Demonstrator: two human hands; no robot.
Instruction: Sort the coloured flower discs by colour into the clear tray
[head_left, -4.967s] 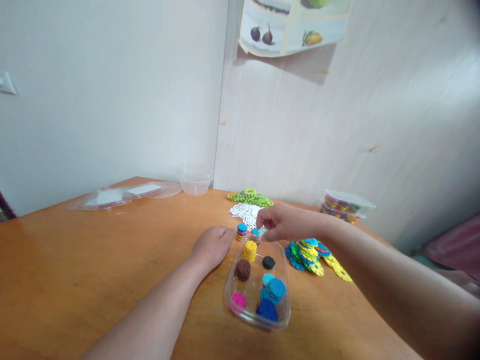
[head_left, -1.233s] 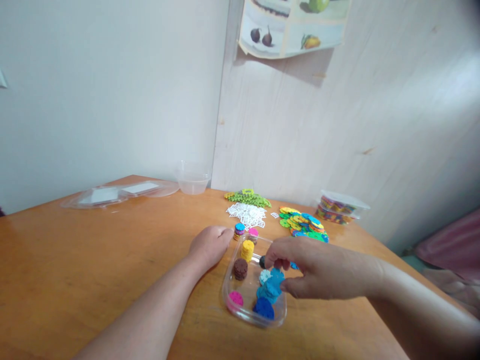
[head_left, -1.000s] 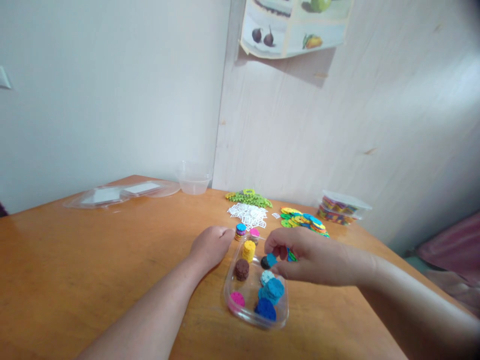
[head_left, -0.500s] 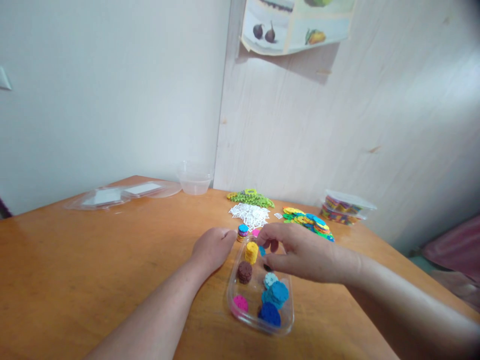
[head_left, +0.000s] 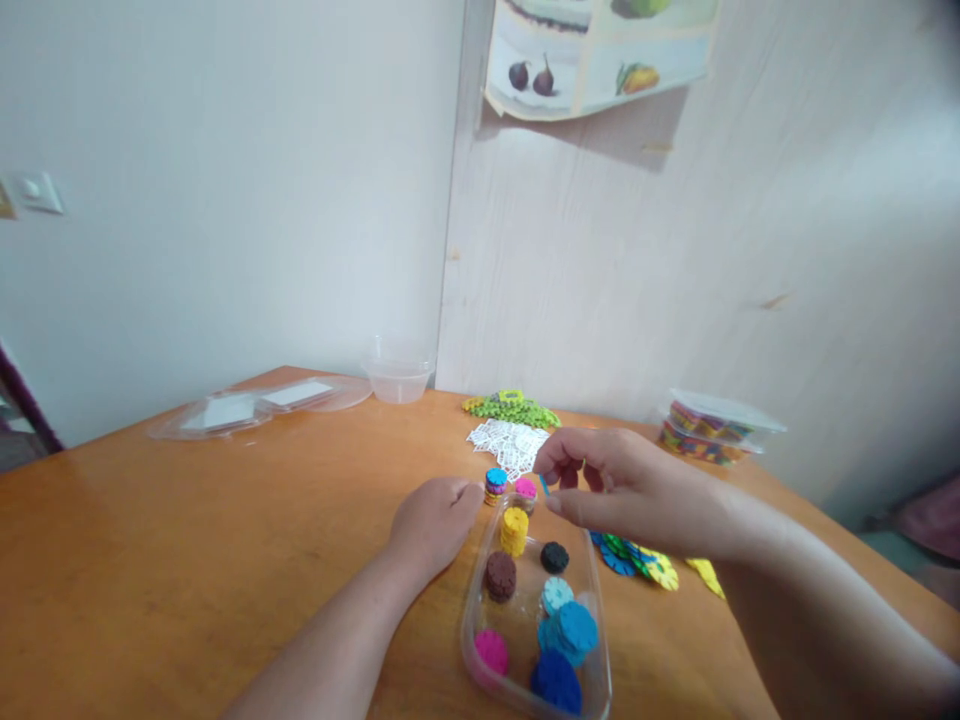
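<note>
My right hand (head_left: 604, 480) is over the far right side of a clear plastic tray (head_left: 604, 640). It pinches a thin blue plastic disc (head_left: 544, 484) edge-on between thumb and forefinger. My left hand (head_left: 439, 520) is closed beside the tray's far left corner, its thumb tip close to a small stack of blue, purple and yellow discs (head_left: 496, 484); its fingertips are hidden. Inside the tray stand yellow (head_left: 514, 530), brown (head_left: 500, 576), black (head_left: 554, 556), pale blue (head_left: 557, 595), blue (head_left: 577, 628), dark blue (head_left: 556, 682) and pink discs (head_left: 491, 652). Another pink disc (head_left: 526, 488) tops a pile beyond the tray.
White pieces (head_left: 504, 445) and green pieces (head_left: 525, 410) lie in heaps at the back. Loose coloured discs (head_left: 637, 562) lie right of the tray, partly behind my arm. Lidded boxes (head_left: 712, 425) stand back right. A clear bowl (head_left: 399, 380) and flat packets (head_left: 229, 410) are at back left.
My right hand has lifted up and away from the tray's inside with the blue disc, uncovering the black discs. My left hand stays beside the small stack. The view has shifted slightly.
</note>
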